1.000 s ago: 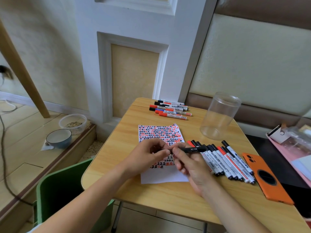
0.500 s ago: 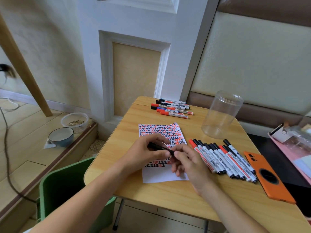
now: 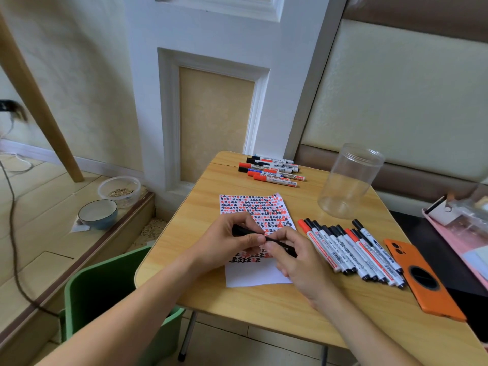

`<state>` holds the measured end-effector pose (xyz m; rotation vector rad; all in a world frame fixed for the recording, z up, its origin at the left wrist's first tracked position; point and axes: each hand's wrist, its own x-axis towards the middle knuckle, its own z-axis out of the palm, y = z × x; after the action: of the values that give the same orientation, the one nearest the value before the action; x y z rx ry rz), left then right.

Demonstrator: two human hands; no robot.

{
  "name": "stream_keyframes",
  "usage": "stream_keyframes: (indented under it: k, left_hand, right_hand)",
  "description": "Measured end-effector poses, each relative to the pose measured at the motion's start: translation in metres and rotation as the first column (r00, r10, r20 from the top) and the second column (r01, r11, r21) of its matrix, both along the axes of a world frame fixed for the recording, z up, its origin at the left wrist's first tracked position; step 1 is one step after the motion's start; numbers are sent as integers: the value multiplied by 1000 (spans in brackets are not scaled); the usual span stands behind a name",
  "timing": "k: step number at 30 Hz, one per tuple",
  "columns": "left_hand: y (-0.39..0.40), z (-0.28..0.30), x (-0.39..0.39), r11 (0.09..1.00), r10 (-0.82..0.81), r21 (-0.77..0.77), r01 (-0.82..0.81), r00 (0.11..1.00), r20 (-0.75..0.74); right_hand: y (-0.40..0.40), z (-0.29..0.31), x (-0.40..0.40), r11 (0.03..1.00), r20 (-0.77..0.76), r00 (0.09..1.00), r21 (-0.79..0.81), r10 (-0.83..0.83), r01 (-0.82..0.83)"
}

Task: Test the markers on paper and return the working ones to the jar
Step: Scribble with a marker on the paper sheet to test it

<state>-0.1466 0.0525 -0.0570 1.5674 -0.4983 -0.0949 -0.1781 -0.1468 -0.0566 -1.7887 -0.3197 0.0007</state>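
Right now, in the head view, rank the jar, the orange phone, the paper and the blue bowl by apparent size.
1. Paper, partly hidden by hands.
2. Jar and orange phone: too alike to rank; the phone is nearer.
3. Blue bowl.

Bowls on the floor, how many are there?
2: a clear bowl holding seeds near the white pillar, and a blue bowl just nearer the camera. Others may lie out of view.
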Motion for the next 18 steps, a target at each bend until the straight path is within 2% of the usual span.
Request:
stream_keyframes:
  k: [11, 16, 18]
  left_hand:
    - [0, 0, -2, 1000, 2, -20, -1, 999, 35]
    - [-1, 2, -5, 1000, 9, 5, -9, 999, 32]
    - [-2, 5, -5, 999, 25, 30, -27, 998, 52]
  right_hand:
    - [1, 3, 0, 998, 67, 998, -68, 18, -13]
    - [1, 0, 1, 1000, 26, 1000, 0, -11, 11]
    - [0, 1, 2, 999, 65, 998, -36, -25, 27]
